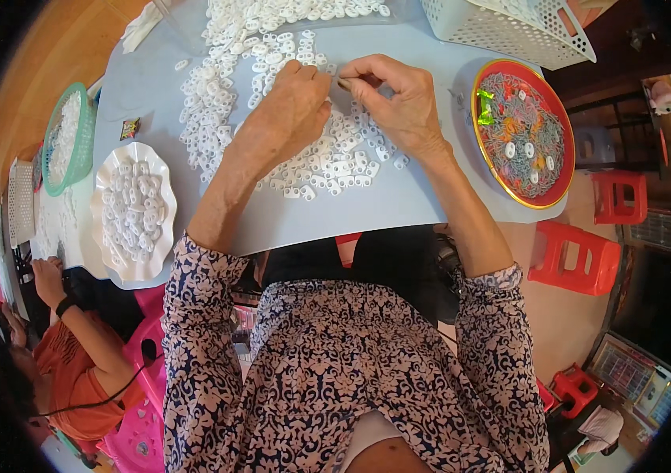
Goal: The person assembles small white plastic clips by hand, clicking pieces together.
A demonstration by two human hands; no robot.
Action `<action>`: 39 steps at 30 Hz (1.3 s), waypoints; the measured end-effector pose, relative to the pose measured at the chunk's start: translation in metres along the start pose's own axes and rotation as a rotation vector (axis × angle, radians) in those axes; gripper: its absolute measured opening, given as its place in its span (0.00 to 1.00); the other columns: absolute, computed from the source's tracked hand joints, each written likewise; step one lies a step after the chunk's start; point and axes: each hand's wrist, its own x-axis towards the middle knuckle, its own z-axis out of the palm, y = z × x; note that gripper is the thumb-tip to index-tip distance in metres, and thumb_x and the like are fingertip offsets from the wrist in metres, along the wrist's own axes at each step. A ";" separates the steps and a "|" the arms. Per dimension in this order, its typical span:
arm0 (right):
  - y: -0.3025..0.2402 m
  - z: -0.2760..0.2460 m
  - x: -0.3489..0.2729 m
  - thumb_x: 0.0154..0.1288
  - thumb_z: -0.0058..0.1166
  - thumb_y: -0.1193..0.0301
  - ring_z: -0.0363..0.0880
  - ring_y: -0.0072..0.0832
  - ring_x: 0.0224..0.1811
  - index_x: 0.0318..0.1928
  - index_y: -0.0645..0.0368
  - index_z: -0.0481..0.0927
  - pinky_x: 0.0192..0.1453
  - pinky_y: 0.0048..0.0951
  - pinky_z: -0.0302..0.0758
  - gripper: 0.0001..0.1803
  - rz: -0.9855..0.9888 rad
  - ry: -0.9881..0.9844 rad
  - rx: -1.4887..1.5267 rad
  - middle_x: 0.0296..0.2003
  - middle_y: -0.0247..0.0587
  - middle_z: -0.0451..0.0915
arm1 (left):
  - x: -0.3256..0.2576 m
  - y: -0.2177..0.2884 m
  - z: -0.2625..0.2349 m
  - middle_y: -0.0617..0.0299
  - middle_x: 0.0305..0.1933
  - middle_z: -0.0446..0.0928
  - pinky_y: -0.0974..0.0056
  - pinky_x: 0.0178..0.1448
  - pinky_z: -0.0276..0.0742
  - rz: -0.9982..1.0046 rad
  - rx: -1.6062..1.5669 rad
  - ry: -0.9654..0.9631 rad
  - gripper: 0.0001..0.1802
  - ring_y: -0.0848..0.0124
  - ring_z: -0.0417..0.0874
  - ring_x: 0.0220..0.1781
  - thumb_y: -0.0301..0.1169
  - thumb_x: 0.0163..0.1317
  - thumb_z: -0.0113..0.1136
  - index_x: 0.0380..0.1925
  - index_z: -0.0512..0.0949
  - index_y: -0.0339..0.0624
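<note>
Both my hands meet above a grey-blue table (422, 205), over a spread of small white plastic pieces (335, 158), each with two dark-looking holes. My left hand (292, 110) is closed, its fingers curled toward the right; what they hold is hidden. My right hand (398, 102) pinches with thumb and forefinger near a tiny dark bit, too small to name. The fingertips of the two hands are close together. To the left of my left hand lies a heap of the same white pieces (209, 110). More lie under and between my wrists.
A scalloped white plate (165, 193) of white pieces stands left, near a green basket (87, 150). A red gold-rimmed tray (544, 202) of small grey parts sits right, below a white perforated basket (493, 43). A person in orange (83, 370) sits left; red stools (576, 256) stand right.
</note>
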 end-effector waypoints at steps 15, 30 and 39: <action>-0.004 -0.002 -0.001 0.59 0.56 0.80 0.76 0.16 0.34 0.40 0.62 0.79 0.41 0.19 0.74 0.08 0.149 0.017 0.299 0.32 0.31 0.81 | -0.001 -0.005 -0.005 0.64 0.29 0.79 0.73 0.43 0.69 -0.464 -1.113 0.090 0.10 0.78 0.76 0.34 0.33 0.62 0.57 0.37 0.80 0.37; -0.004 -0.001 -0.001 0.59 0.56 0.80 0.77 0.16 0.35 0.40 0.63 0.79 0.40 0.18 0.74 0.08 0.139 -0.030 0.258 0.32 0.32 0.81 | -0.002 0.004 -0.001 0.67 0.25 0.78 0.75 0.37 0.65 -0.433 -1.079 0.120 0.07 0.83 0.72 0.31 0.31 0.60 0.56 0.29 0.79 0.40; -0.005 0.000 -0.002 0.60 0.56 0.78 0.74 0.13 0.29 0.38 0.63 0.80 0.32 0.16 0.71 0.05 0.165 -0.010 0.249 0.27 0.30 0.80 | -0.002 0.007 0.003 0.67 0.27 0.78 0.76 0.33 0.63 -0.364 -1.079 0.179 0.06 0.83 0.75 0.30 0.29 0.62 0.54 0.31 0.77 0.38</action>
